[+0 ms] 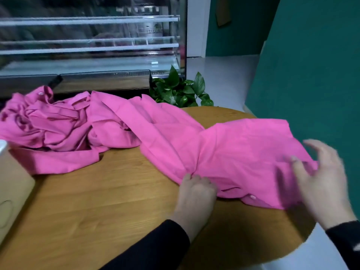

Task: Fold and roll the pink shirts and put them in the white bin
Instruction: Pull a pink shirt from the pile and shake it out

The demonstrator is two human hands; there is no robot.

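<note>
Left hand (195,189) pinching pink shirt (229,152), lengthwise far-left to near-right

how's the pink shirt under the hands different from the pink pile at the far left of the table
The shirt under the hands lies spread fairly flat; the pile is bunched and heavily creased. The left hand grips the shirt's near edge and the right hand touches its right end, while nothing touches the pile. The shirt sits at the table's right side, the pile at its far left. Both are the same bright pink cloth.
</note>
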